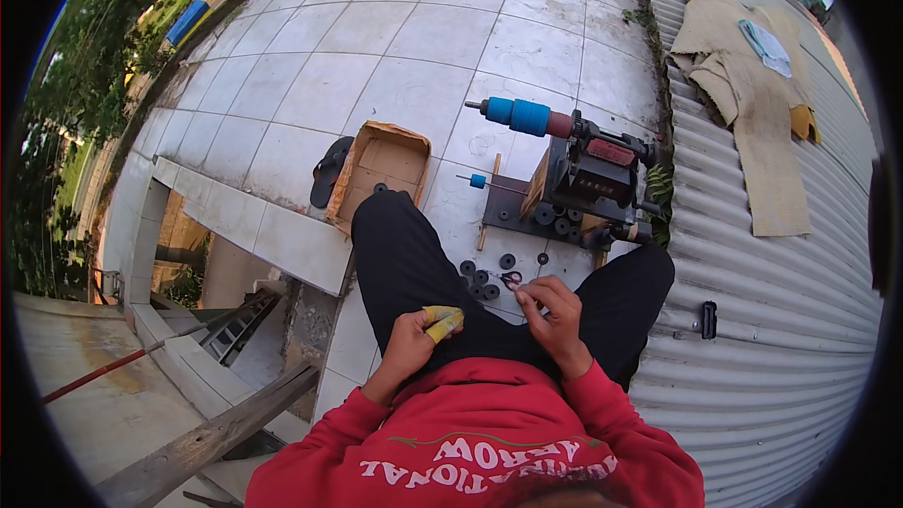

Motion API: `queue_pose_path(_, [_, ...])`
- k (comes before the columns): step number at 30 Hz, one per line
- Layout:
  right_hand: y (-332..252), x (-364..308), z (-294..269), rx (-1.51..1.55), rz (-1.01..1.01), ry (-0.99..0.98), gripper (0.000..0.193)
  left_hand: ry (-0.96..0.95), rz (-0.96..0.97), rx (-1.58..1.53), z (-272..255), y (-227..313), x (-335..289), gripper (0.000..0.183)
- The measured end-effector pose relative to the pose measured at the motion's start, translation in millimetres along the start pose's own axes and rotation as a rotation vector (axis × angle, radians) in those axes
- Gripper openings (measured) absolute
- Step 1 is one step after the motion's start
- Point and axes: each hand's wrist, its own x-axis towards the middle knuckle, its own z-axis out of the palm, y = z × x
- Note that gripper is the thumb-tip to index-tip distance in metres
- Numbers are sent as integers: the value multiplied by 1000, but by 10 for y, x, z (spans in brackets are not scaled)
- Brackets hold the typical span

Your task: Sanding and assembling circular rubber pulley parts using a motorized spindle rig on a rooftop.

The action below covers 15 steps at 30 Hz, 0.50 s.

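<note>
My left hand [408,341] is closed around a worn yellow strip [444,322] with a folded end, held over my lap. Above my right thigh, my right hand [553,318] has its thumb and forefinger pinched together. Whatever may be between those fingertips is too small to make out. Just past them is a small pair of scissors [511,279] with dark and pinkish handles; I cannot tell whether the fingers touch it. Several black discs [481,277] with centre holes lie on the tiles between my knees.
A dark hand-cranked machine [594,169] with a blue roll [517,116] on its shaft stands ahead to the right. An open cardboard box [384,162] and a black slipper [329,172] are ahead left. Corrugated roofing [752,301] borders the right; a drop opens at left, beside a wooden beam [207,437].
</note>
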Motion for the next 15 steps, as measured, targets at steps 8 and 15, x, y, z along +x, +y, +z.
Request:
queue_pose_path(8, [431, 778, -1002, -791, 32, 478, 58, 88, 41, 198, -146, 90, -554, 25])
queue_pose_path(15, [851, 762, -1352, -879, 38, 201, 45, 30, 101, 398, -18, 165, -701, 25])
